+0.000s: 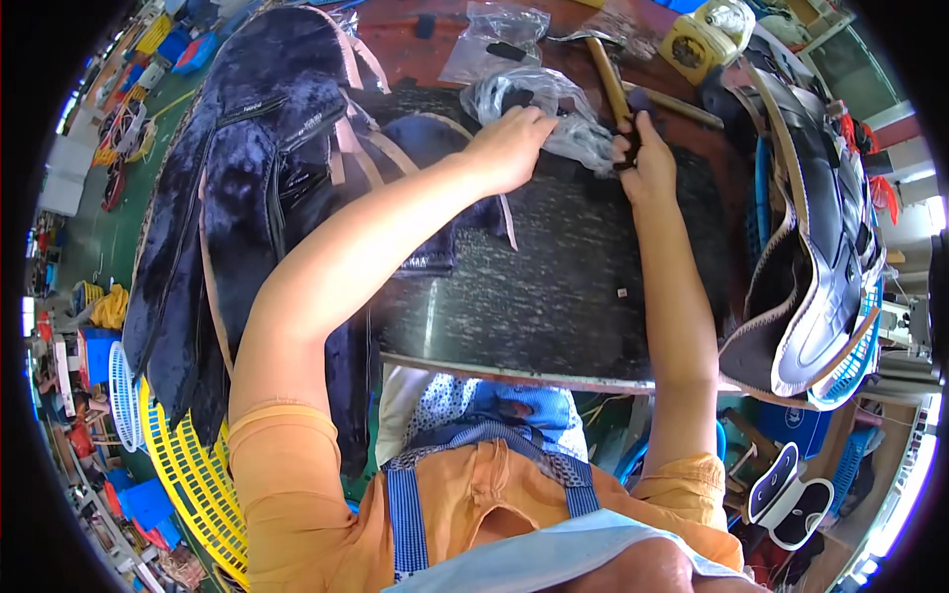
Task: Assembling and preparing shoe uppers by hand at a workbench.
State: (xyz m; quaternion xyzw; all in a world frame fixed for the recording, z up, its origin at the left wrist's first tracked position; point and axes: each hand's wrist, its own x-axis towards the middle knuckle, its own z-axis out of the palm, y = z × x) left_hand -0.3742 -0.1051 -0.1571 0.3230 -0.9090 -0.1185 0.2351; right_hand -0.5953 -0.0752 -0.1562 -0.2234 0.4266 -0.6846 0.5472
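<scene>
A crumpled clear plastic bag lies on the far part of the dark, speckled work board, with something dark showing inside. My left hand reaches across to its near left side, fingers closed at the plastic. To the bag's right, my right hand is closed around a small black piece whose kind I cannot make out. The fingertips of that hand meet the bag's edge. Just beyond them lies a wooden tool handle.
Dark plush pieces with zippers and pale edging cover the left side. Black quilted pieces are stacked at right in a blue basket. A flat clear bag, another wooden handle and a yellowish device stand farther back.
</scene>
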